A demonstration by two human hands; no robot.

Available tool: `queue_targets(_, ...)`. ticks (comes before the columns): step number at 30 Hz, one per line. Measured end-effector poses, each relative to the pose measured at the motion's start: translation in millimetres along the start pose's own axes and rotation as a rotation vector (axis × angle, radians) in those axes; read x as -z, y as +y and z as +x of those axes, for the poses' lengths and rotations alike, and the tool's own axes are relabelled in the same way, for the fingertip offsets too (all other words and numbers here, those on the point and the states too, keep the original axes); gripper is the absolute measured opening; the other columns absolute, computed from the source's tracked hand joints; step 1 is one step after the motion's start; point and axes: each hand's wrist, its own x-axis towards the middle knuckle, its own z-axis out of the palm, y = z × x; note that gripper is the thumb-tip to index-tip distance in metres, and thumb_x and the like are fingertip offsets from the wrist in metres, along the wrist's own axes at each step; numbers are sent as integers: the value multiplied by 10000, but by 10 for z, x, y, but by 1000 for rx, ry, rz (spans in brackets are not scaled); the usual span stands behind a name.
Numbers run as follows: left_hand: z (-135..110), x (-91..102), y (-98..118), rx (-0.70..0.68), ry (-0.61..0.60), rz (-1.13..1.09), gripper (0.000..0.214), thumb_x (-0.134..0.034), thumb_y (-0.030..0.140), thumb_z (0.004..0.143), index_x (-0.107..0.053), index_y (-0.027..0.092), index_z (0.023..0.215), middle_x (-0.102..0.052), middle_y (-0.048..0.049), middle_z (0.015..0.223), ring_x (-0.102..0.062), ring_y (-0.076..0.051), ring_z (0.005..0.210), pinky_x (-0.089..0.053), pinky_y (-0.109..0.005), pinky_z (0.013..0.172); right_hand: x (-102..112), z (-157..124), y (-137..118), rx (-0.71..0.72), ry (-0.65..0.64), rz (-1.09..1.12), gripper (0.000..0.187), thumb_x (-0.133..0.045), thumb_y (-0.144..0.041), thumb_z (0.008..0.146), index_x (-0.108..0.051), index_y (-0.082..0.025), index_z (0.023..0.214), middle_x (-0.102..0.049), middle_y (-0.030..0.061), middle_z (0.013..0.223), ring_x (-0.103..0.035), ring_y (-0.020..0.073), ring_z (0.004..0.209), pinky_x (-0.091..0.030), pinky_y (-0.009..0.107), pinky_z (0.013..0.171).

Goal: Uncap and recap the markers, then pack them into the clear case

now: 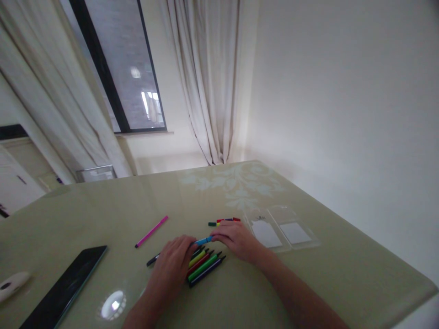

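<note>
A light blue marker [203, 241] stretches between my two hands above the table. My left hand [174, 258] is closed round one end of it, and my right hand [236, 237] pinches the other end. Below the blue marker, close to my left hand, lie several uncapped markers side by side, among them a green marker [204, 268], a red marker [199, 264] and a dark blue marker [207, 272]. Several small caps [212, 224], green, yellow and red, lie just beyond my right hand. A black marker end [152, 259] sticks out left of my left hand.
A pink marker [151, 232] lies alone at the left. Nearer me are a black tablet [68, 285] and a white rounded object [13, 285]. An open clear plastic case [287, 214] with white paper inserts lies at the right. The table [343, 274] meets the wall and curtains behind.
</note>
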Motion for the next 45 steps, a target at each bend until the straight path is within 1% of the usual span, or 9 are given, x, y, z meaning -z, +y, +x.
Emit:
queue_targets(8, 14, 45, -10, -2, -27, 95, 309, -404, 355, 1033, -699, 263, 1021, -748, -64, 1018, -677, -254, 923, -490, -387, 874, 32, -10, 88, 19, -7, 41, 211, -608, -365, 1010, -778, -244, 1042, -773, 31, 993, -690, 186, 950, -480, 277, 881)
queue_targets(16, -2, 297, -544, 302, 81, 140, 347, -361, 420, 997, -652, 240, 939, -740, -81, 988, -683, -270, 951, -501, -390, 864, 444, -87, 519, -199, 378, 1, 196, -673, -401, 946, -799, -253, 929, -714, 52, 883, -636, 202, 736, -510, 338, 710)
queue_targets(21, -12, 343, -741, 338, 6, 121, 358, -451, 479, 944, -713, 238, 910, -745, -69, 964, -683, -262, 924, -516, -368, 850, 92, -19, 349, -187, 149, -175, 122, -665, -238, 958, -773, -224, 1014, -690, 49, 995, -655, 198, 933, -496, 299, 848)
queue_targets(24, -17, 375, -840, 403, 148, 238, 423, -411, 478, 965, -734, 207, 1004, -736, -106, 1049, -673, -275, 958, -512, -382, 903, -108, 33, 258, -178, 46, -252, 128, -635, -201, 979, -750, -212, 1034, -698, 52, 1048, -654, 195, 1010, -480, 283, 897)
queue_targets(28, -70, 393, -980, 495, 238, 502, 473, -393, 451, 980, -702, 173, 1206, -702, -158, 1193, -642, -336, 1052, -490, -442, 942, -191, 77, 226, -176, 6, -307, 161, -583, -181, 1006, -740, -209, 1025, -700, 53, 1063, -655, 191, 1023, -472, 287, 920)
queue_targets(31, -99, 416, -1028, 544, 181, 478, 423, -403, 448, 979, -730, 198, 1077, -727, -136, 1107, -655, -339, 1000, -506, -430, 871, -182, 75, 225, -159, 39, -310, 164, -581, -180, 1008, -741, -206, 1030, -703, 56, 1055, -651, 198, 1029, -475, 296, 927)
queue_targets(37, 11, 428, -730, 398, 364, 117, 371, -396, 485, 985, -659, 229, 1038, -749, -90, 1004, -694, -283, 917, -537, -379, 799, -153, 19, 129, -78, 257, -154, 264, -604, -269, 1015, -671, -218, 1265, -694, 69, 1166, -644, 203, 1087, -499, 308, 955)
queue_targets(40, 66, 316, -417, 182, 280, -159, 373, -487, 562, 952, -686, 255, 1024, -761, -59, 1012, -710, -256, 912, -569, -363, 810, -169, 7, 47, 15, 317, -80, 484, -612, -360, 1015, -506, -246, 1473, -637, 79, 1337, -601, 202, 1211, -480, 320, 1032)
queue_targets(45, 52, 166, -74, 65, 187, -275, 333, -505, 512, 983, -705, 260, 1070, -758, -54, 1002, -718, -232, 914, -586, -345, 819, -227, 12, 4, 85, 249, -81, 240, -553, -337, 1045, -731, -235, 1169, -750, 46, 1029, -670, 176, 984, -515, 277, 909)
